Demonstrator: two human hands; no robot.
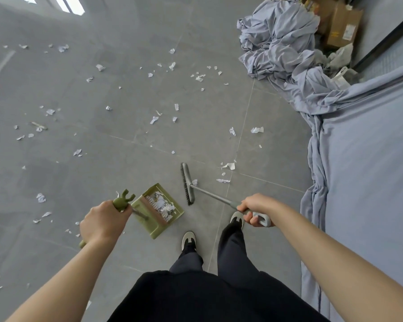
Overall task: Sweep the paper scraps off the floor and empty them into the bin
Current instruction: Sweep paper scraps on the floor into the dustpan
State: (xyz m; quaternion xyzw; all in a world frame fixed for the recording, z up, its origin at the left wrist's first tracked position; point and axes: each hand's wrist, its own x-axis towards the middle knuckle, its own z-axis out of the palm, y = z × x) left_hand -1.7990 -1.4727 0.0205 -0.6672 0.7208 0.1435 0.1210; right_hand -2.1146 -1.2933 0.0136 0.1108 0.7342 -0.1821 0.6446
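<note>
My left hand grips the green handle of a green dustpan, which sits on the grey floor in front of my feet and holds a small heap of white paper scraps. My right hand grips the grey handle of a broom, whose brush head stands on the floor just right of the dustpan. Several white paper scraps lie scattered over the tiles ahead and to the left, and a few lie just right of the brush. No bin is in view.
A crumpled pale blue sheet lies heaped at the upper right and runs down along a blue-covered bed on the right. Cardboard boxes stand in the far right corner. My two shoes stand just behind the dustpan.
</note>
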